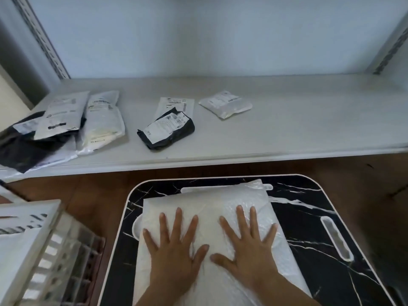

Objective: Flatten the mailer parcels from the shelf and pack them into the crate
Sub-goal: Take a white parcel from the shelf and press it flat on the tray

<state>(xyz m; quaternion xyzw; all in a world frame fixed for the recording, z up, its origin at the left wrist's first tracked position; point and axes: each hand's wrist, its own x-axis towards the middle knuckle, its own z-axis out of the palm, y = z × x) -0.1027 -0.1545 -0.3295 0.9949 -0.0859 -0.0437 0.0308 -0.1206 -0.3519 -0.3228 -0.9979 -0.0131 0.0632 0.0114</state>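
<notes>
Seven mailers (212, 217), two hands (176, 257), one crate (33, 250).

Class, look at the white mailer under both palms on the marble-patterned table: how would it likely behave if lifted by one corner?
The white mailer looks floppy: its film wrinkles around the left hand and right hand, so it would probably droop. The glossy plastic may be slippery. It seems light and soft, since flat palms appear to press it down.

Head view looks steeply down, close over the table (309, 228), facing the shelf (287, 129).
</notes>
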